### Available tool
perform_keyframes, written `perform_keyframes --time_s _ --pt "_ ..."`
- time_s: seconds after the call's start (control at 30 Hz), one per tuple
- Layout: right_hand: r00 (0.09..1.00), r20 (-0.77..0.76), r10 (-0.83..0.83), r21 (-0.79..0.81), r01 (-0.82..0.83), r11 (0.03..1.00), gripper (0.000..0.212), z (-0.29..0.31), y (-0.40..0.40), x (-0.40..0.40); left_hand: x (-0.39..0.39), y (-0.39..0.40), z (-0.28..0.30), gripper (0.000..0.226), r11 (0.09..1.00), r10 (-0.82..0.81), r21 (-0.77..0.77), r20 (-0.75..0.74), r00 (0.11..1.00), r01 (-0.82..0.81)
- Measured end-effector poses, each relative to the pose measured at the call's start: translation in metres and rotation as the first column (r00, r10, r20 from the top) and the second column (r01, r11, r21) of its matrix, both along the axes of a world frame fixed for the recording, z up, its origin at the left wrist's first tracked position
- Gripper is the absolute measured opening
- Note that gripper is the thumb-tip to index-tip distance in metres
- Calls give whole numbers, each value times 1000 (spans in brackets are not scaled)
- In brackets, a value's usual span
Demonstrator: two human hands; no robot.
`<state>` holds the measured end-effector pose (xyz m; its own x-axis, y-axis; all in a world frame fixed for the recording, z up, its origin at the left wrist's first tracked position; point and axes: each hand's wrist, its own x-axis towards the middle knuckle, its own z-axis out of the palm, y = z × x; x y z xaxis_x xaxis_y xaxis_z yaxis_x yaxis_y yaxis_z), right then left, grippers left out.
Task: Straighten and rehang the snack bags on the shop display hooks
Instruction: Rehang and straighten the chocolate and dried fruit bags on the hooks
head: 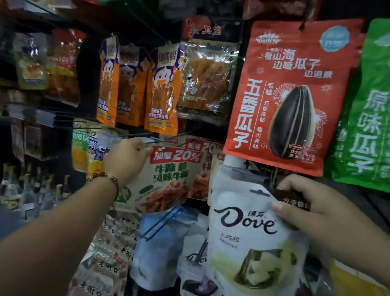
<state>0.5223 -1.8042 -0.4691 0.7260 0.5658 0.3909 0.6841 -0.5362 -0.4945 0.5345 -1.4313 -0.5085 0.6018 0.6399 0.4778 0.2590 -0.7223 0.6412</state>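
White Dove bag, low in the centre of the frame, is pinched at its top right corner by the right hand — thumb on the front, fingers curled behind — likely so its hang hole stays free for a hook. At centre left the left hand curls its fingers onto the top edge of the beef bag, right at its hook, apparently steadying it to seat it square. Red seed bag hangs tilted, upper right.
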Motion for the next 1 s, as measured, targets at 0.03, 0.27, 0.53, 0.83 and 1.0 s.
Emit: perform_keyframes --time_s 0.03,0.27,0.53,0.83,1.0 --pt "1000 -9 6 18 -6 1000 7 -3 2 3 3 1 0 25 1000 1 0 4 1000 -1" --pt "998 -29 48 72 -46 996 13 -11 6 13 34 -2 3 32 994 84 82 -81 993 -78" --pt "997 -80 20 96 -13 995 15 -26 -17 16 38 -27 -20 65 924 246 344 -210 946 -165" --pt "985 -159 66 56 -58 997 13 -61 -37 -8 -59 -92 -66 62 988 -52 139 -115 992 68" --pt "978 -196 64 1 -65 998 15 -101 -42 -28 -122 -156 -111 58 928 -359 -135 -73 930 348"
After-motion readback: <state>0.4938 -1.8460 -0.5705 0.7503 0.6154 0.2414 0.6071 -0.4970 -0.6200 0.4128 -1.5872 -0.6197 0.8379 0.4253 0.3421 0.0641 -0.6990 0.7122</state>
